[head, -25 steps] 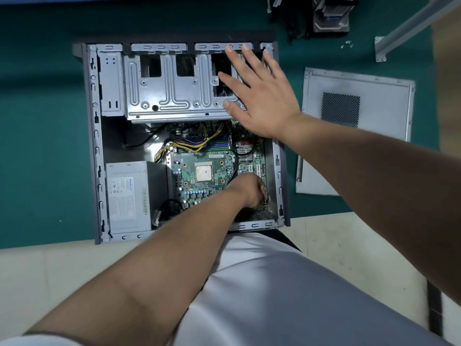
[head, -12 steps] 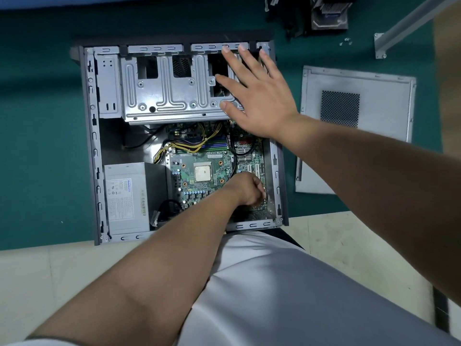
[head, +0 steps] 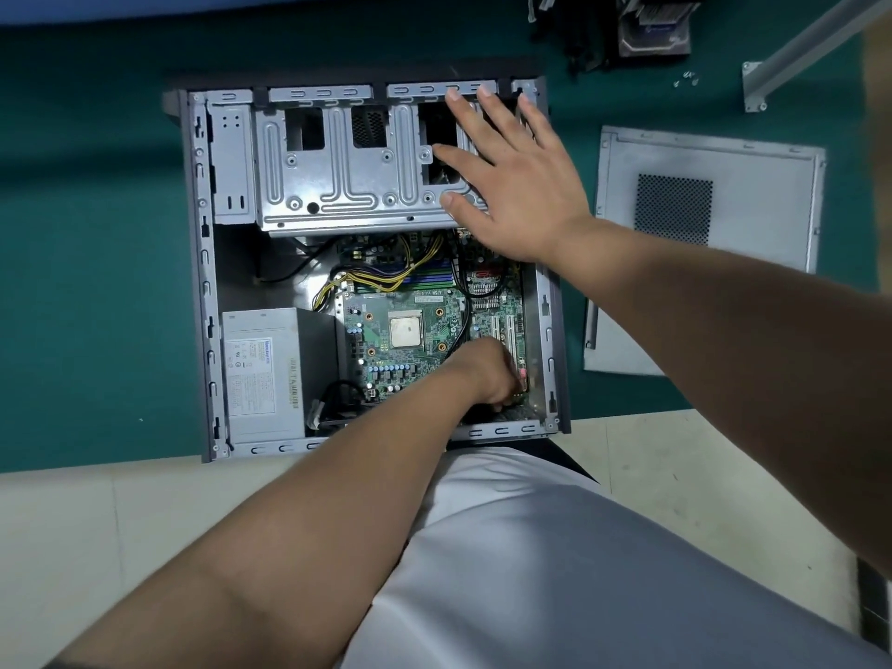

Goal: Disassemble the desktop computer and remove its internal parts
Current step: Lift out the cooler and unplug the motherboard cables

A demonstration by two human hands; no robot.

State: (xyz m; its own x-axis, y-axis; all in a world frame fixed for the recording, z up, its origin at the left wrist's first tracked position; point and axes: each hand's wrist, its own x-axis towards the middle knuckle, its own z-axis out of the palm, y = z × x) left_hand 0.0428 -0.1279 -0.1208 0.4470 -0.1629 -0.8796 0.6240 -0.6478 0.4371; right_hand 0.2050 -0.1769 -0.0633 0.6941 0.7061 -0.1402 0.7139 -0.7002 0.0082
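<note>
On the green mat lies the open computer case (head: 198, 263), its side panel (head: 753, 156) already off and lying to its right, with removed parts (head: 651, 26) beyond its far right corner. Inside the case, the motherboard (head: 410, 350), power supply (head: 263, 374) and yellow cables (head: 381, 277) remain. The right hand (head: 516, 185) presses flat, fingers spread, on the case's drive cage (head: 338, 171); the left hand (head: 487, 374) curls over the board's near right corner, its grip hidden. Judged roughly halfway.

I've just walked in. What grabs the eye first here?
The open computer case lying on the green mat, its green motherboard bare in the middle. The right hand lies spread flat on the metal drive cage at the far end, while the left hand digs in at the board's near right corner. The side panel lies to the right.
</note>
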